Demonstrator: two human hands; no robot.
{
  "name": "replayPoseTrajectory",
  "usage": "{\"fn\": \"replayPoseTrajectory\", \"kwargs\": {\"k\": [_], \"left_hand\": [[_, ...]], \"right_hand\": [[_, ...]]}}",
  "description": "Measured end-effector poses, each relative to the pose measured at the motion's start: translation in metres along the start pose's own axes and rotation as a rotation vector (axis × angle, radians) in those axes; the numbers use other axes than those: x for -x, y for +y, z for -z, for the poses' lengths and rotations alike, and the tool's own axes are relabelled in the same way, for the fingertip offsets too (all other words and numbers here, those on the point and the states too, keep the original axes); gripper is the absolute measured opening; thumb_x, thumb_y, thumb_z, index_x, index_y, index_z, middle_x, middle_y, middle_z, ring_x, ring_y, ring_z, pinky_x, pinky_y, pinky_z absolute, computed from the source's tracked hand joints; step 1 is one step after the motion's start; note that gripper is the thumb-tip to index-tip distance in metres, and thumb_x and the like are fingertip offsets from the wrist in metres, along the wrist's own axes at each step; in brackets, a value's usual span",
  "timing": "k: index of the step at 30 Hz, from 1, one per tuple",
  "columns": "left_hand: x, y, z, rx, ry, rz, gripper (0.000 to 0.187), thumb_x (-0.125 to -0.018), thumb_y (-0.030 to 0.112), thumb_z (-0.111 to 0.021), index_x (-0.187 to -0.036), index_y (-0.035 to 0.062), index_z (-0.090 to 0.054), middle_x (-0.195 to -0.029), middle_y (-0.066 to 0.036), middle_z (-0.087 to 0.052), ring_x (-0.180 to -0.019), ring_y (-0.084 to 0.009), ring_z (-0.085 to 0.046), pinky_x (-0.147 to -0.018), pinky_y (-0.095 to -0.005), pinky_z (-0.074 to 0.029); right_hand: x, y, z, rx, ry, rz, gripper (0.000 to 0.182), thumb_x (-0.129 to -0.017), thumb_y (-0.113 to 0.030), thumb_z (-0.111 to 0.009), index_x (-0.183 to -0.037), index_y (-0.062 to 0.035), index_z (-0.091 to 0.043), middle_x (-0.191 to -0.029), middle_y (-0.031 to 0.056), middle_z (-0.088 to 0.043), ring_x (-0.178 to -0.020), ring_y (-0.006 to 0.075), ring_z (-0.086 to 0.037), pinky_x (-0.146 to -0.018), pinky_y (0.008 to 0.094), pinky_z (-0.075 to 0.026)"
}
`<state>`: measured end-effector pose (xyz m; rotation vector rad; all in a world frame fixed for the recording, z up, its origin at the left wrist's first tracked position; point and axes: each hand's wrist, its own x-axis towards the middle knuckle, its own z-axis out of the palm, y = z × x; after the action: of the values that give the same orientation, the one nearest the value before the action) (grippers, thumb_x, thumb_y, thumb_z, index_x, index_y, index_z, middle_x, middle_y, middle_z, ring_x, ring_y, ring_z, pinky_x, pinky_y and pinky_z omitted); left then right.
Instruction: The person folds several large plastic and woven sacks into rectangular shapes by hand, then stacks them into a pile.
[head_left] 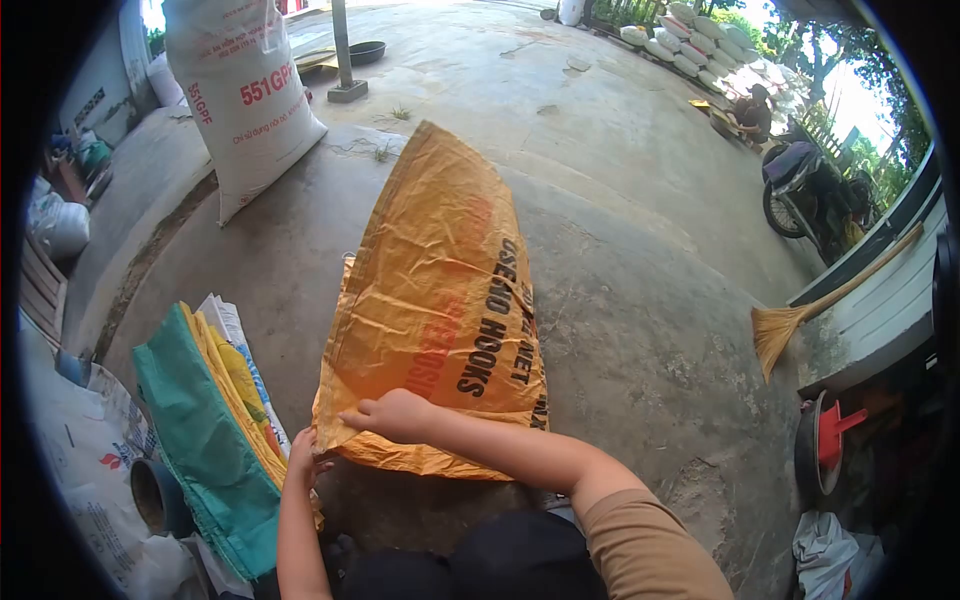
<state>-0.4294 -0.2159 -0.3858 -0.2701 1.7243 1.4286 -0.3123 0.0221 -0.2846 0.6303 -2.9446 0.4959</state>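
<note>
An orange woven sack [440, 300] with black and red printing lies before me, its far end rising to a point. At its near left corner, my left hand [303, 458] is closed on the sack's edge. My right hand [392, 416] reaches across the near part of the sack, its fingers bent and pressed together on the orange fabric near the left edge. To the left of my left hand lies a pile of folded sacks, with a green sack [205, 420] and a yellow sack [240, 375] showing.
A full white sack [245, 100] stands ahead on the left, near a post [343, 45]. On the right are a straw broom [780, 335], a red dustpan [838, 435] and a motorbike [815, 195]. A person [752, 112] sits by stacked white sacks [700, 45] farther back.
</note>
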Motion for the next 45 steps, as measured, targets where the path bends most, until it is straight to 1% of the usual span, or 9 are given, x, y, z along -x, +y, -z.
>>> {"fn": "replayPoseTrajectory", "kwargs": {"k": [4, 10, 18, 24, 28, 32, 36, 40, 45], "left_hand": [[0.015, -0.005, -0.002, 0.033, -0.135, -0.199, 0.042, -0.089, 0.026, -0.042, -0.130, 0.0189, -0.037, -0.105, -0.003, -0.057, -0.073, -0.0135, -0.061, -0.047, -0.0250, -0.047], [0.034, -0.020, -0.011, -0.083, -0.038, -0.122, 0.038, -0.088, 0.030, -0.042, -0.123, 0.0162, -0.043, -0.100, -0.002, -0.059, -0.077, -0.0171, -0.062, -0.047, -0.0263, -0.044], [0.034, -0.027, -0.024, 0.023, 0.019, -0.067, 0.050, -0.087, 0.052, -0.028, -0.117, 0.0158, -0.045, -0.108, -0.005, -0.055, -0.087, -0.0195, -0.059, -0.052, -0.0295, -0.046], [0.038, -0.028, -0.032, -0.108, 0.125, -0.165, 0.034, -0.083, 0.020, -0.056, -0.112, 0.0065, -0.046, -0.096, -0.004, -0.057, -0.076, -0.0149, -0.059, -0.052, -0.0272, -0.049], [0.011, -0.048, -0.015, -0.163, 0.157, -0.190, 0.029, -0.081, 0.007, -0.053, -0.110, 0.0049, -0.048, -0.088, -0.005, -0.059, -0.062, -0.0120, -0.058, -0.048, -0.0207, -0.047], [0.012, -0.051, -0.013, -0.163, 0.163, -0.192, 0.030, -0.081, 0.002, -0.051, -0.110, -0.0009, -0.047, -0.091, -0.008, -0.058, -0.068, -0.0139, -0.059, -0.049, -0.0221, -0.049], [0.011, -0.061, -0.009, -0.144, 0.179, -0.194, 0.030, -0.081, 0.001, -0.050, -0.111, -0.0008, -0.048, -0.091, -0.008, -0.058, -0.067, -0.0137, -0.059, -0.049, -0.0222, -0.048], [0.002, -0.075, -0.005, -0.231, 0.225, -0.201, 0.029, -0.081, 0.001, -0.049, -0.110, 0.0013, -0.050, -0.090, -0.008, -0.059, -0.068, -0.0129, -0.058, -0.048, -0.0218, -0.046], [-0.006, -0.088, -0.005, -0.448, 0.393, -0.266, 0.027, -0.078, 0.001, -0.050, -0.105, 0.0019, -0.053, -0.090, -0.012, -0.061, -0.076, -0.0216, -0.060, -0.062, -0.0296, -0.048]], "right_hand": [[-0.008, -0.027, -0.055, -0.007, -0.113, -0.066, 0.044, -0.079, -0.025, -0.051, -0.120, -0.0102, -0.044, -0.076, 0.0126, -0.055, -0.054, 0.0256, -0.059, -0.042, 0.0348, -0.045], [0.002, -0.031, -0.084, -0.074, 0.050, -0.294, 0.054, -0.077, -0.044, -0.052, -0.118, -0.0087, -0.047, -0.080, 0.0161, -0.056, -0.049, 0.0270, -0.057, -0.041, 0.0362, -0.044], [0.009, -0.030, -0.097, -0.293, -0.228, -0.277, 0.053, -0.081, -0.035, -0.051, -0.127, -0.0122, -0.038, -0.102, 0.0209, -0.053, -0.070, 0.0344, -0.060, -0.058, 0.0410, -0.049], [0.022, -0.026, -0.100, -0.441, -0.317, -0.273, 0.052, -0.080, -0.025, -0.055, -0.128, -0.0124, -0.037, -0.120, 0.0172, -0.047, -0.096, 0.0333, -0.054, -0.077, 0.0385, -0.046], [0.039, -0.003, -0.085, -0.429, -0.157, -0.239, 0.043, -0.081, -0.022, -0.054, -0.121, -0.0108, -0.045, -0.120, 0.0133, -0.048, -0.102, 0.0306, -0.052, -0.081, 0.0367, -0.045], [0.084, 0.037, -0.049, -0.244, 0.334, -0.498, 0.037, -0.082, -0.021, -0.052, -0.115, -0.0059, -0.049, -0.120, 0.0141, -0.048, -0.105, 0.0303, -0.050, -0.086, 0.0366, -0.042], [0.154, 0.072, -0.033, 0.100, 0.404, -1.032, 0.046, -0.081, -0.026, -0.054, -0.120, -0.0047, -0.044, -0.127, 0.0167, -0.040, -0.115, 0.0294, -0.040, -0.093, 0.0382, -0.036], [0.218, 0.097, -0.051, -0.311, 0.500, -1.492, 0.072, -0.073, -0.043, -0.064, -0.124, -0.0002, -0.037, -0.125, 0.0196, -0.040, -0.114, 0.0289, -0.041, -0.093, 0.0398, -0.035], [0.245, 0.099, -0.081, -0.923, 0.427, -1.426, 0.067, -0.068, -0.033, -0.073, -0.116, 0.0022, -0.044, -0.108, 0.0159, -0.055, -0.096, 0.0233, -0.055, -0.080, 0.0338, -0.045]]}}
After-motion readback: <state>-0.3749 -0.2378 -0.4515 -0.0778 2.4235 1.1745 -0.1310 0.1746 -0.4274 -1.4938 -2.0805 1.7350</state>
